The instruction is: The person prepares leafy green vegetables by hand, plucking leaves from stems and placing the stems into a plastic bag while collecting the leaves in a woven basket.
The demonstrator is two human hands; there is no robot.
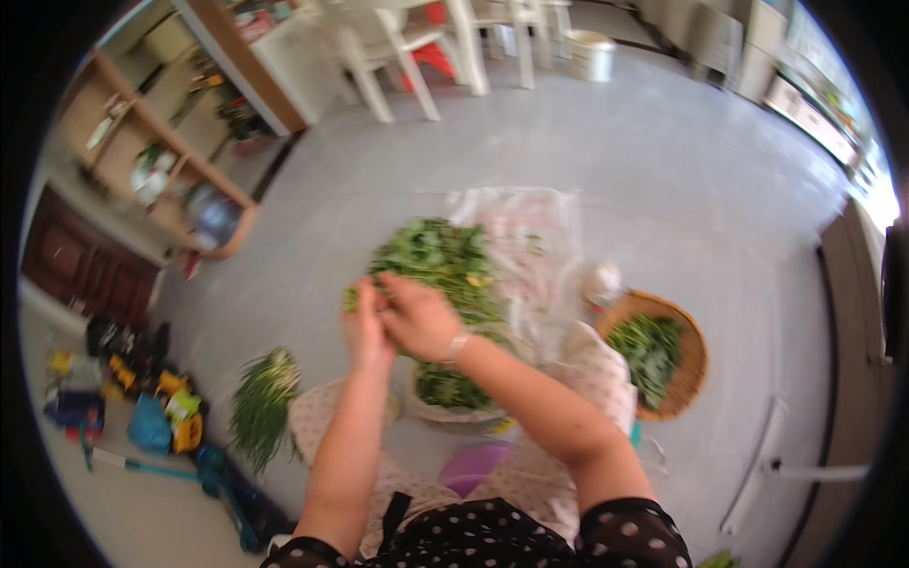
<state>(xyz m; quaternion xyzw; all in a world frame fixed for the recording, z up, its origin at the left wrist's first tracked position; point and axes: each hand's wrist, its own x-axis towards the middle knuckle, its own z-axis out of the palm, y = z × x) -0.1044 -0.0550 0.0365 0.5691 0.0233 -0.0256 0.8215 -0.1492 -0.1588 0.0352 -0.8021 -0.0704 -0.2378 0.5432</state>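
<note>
My left hand and my right hand meet at the near left side of a heap of leafy greens. Some green stems show at the left hand's fingertips, so that hand holds a small piece; blur hides the detail. The right hand's fingers are bent against the left, and what they grip is hidden. Under my right forearm stands a round container with leafy greens in it. The heap lies beside a whitish plastic sheet with reddish print.
A wicker basket with greens stands at the right, near a small white bag. A bunch of green onions lies on the floor at the left. A purple object is between my legs. Toys and a shelf are farther left.
</note>
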